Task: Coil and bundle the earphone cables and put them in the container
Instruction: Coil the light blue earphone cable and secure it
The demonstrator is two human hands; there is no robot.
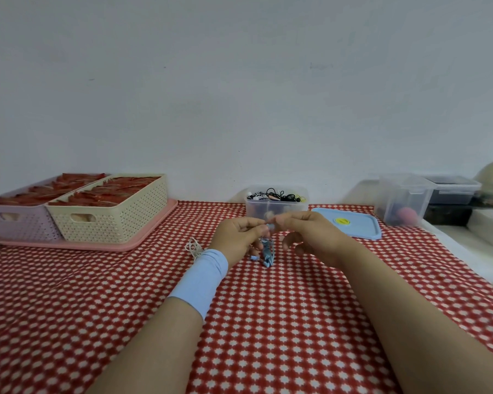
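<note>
Translucent plastic container (276, 207); matt patterned cloth tablecloth (268, 322); perforated plastic baskets (108, 214).

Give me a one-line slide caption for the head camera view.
The left hand and right hand pinch a blue earphone cable over the checked tablecloth, open container of earphones behind.

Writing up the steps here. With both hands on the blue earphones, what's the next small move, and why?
Probably finish wrapping: the left hand grips the blue earphones while the right hand pinches their top end, so the bundle looks unsecured; the open container waits just behind.
</note>
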